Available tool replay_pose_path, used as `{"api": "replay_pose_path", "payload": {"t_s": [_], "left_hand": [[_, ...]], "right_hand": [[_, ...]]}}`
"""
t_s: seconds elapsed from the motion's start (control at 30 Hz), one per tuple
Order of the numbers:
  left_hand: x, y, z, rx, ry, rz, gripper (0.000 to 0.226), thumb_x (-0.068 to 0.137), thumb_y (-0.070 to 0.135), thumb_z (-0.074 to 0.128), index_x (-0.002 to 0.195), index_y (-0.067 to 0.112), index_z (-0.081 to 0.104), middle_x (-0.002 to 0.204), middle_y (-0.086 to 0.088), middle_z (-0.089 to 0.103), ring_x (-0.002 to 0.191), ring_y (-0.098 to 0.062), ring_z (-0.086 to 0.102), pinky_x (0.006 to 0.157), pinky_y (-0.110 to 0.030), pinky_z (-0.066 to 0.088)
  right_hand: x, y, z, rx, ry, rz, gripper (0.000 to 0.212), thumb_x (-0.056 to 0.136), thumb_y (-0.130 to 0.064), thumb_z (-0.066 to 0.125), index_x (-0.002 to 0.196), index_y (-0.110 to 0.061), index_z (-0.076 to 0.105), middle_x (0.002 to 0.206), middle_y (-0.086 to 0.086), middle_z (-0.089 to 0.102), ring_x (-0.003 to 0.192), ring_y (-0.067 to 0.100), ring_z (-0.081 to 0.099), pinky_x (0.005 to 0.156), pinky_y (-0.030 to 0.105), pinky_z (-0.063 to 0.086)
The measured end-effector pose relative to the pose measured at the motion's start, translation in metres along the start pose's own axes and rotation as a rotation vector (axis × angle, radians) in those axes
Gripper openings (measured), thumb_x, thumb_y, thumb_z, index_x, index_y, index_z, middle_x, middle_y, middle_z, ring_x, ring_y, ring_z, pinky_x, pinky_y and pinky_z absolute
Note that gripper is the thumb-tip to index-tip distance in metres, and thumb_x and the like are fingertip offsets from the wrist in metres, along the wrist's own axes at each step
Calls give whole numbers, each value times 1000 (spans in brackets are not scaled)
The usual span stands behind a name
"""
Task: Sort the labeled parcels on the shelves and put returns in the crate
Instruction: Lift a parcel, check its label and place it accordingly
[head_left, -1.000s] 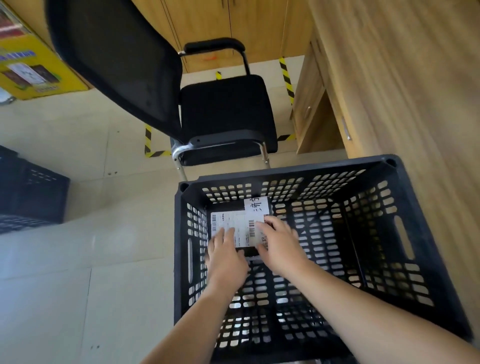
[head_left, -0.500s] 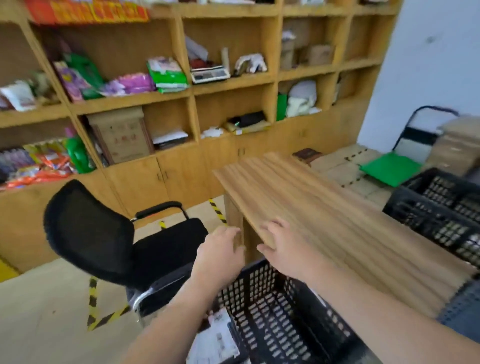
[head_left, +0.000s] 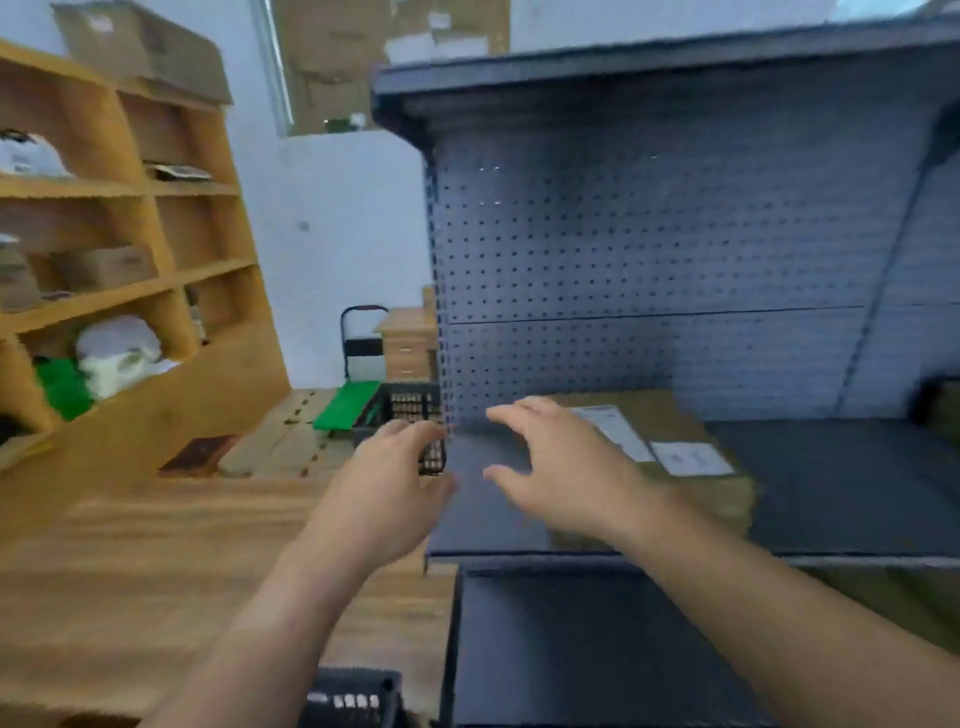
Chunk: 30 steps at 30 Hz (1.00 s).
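- Labeled parcel (head_left: 719, 493), a brown carton with two white labels on its top, lies on the grey metal shelf (head_left: 831, 483) in front of the perforated back panel (head_left: 675, 249)
- Right hand (head_left: 566, 467) hangs at the carton's near left corner, fingers spread wide and holding nothing; the blur hides whether it touches the box
- Left hand (head_left: 387, 478) is held just beside it, off the shelf's left end, fingers loosely curved and holding nothing
- Sorting looks unfinished: this parcel is not yet picked up, and its labels are too blurred to say whether it is a return
- Black crate (head_left: 358, 693) shows only as a sliver at the bottom edge, its contents hidden; a second crate (head_left: 410, 405) stands farther back beside a green cart (head_left: 345, 410)
- A wooden table (head_left: 156, 545) runs under the left arm, and wooden shelving (head_left: 156, 291) with boxes and bags lines the left side against a white wall
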<state>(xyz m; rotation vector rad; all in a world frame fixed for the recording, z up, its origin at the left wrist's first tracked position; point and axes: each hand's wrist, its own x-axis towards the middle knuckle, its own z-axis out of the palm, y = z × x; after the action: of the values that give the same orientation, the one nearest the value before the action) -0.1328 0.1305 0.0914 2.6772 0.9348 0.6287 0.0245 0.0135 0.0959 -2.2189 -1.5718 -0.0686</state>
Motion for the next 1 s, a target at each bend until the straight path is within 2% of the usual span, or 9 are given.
{"api": "replay_pose_path", "payload": {"t_s": [0.1, 0.2, 0.43, 0.53, 0.63, 0.73, 0.83, 1.0], "left_hand": [[27, 88, 38, -73, -134, 184, 55, 97, 44, 64, 148, 31, 48, 148, 4, 48, 133, -20, 50, 108, -34, 44], [35, 176, 78, -164, -194, 353, 54, 97, 46, 63, 147, 34, 47, 152, 7, 46, 137, -17, 45, 112, -34, 39], [4, 377, 159, -317, -353, 573, 57, 96, 48, 64, 148, 36, 44, 152, 10, 41, 135, -16, 44, 112, -40, 42], [-19, 456, 188, -349, -404, 626, 56, 96, 47, 63, 148, 36, 44, 149, 12, 41, 133, -15, 46, 109, -40, 45], [-44, 523, 213, -386, -424, 684, 52, 96, 46, 62, 144, 36, 47, 142, 14, 46, 127, -13, 49, 106, -40, 48], [-67, 583, 235, -407, -469, 748, 53, 97, 45, 62, 146, 35, 46, 146, 14, 45, 131, -12, 48, 110, -34, 43], [-77, 637, 250, -429, -492, 796, 55, 97, 41, 63, 148, 33, 44, 149, 12, 44, 134, -10, 45, 110, -30, 40], [-69, 703, 273, -419, -483, 841, 55, 96, 42, 65, 147, 35, 45, 147, 15, 45, 130, -10, 48, 106, -30, 44]], "right_hand": [[-62, 80, -46, -51, 107, 226, 67, 94, -48, 63, 155, -33, 38, 157, -5, 39, 142, 22, 42, 116, 42, 39], [-138, 144, -91, -86, 172, 434, 69, 96, -50, 62, 157, -35, 33, 161, -5, 35, 145, 22, 39, 118, 43, 37], [-307, 257, -177, -182, 258, 772, 69, 95, -50, 62, 157, -34, 33, 157, -6, 39, 140, 21, 45, 112, 40, 44], [-371, 299, -208, -192, 270, 865, 70, 94, -52, 62, 156, -36, 34, 157, -9, 39, 139, 19, 45, 113, 42, 44], [-428, 337, -230, -209, 297, 930, 72, 92, -54, 63, 156, -36, 35, 157, -10, 40, 140, 16, 44, 115, 37, 42], [-476, 366, -248, -205, 294, 1001, 72, 94, -52, 63, 157, -36, 32, 160, -9, 36, 142, 18, 43, 117, 37, 39], [-509, 396, -266, -194, 309, 1052, 72, 95, -54, 61, 158, -38, 30, 162, -10, 33, 144, 19, 40, 117, 41, 39], [-535, 452, -285, -184, 363, 1084, 73, 93, -54, 63, 157, -39, 32, 161, -11, 35, 142, 18, 43, 116, 41, 41]]}}
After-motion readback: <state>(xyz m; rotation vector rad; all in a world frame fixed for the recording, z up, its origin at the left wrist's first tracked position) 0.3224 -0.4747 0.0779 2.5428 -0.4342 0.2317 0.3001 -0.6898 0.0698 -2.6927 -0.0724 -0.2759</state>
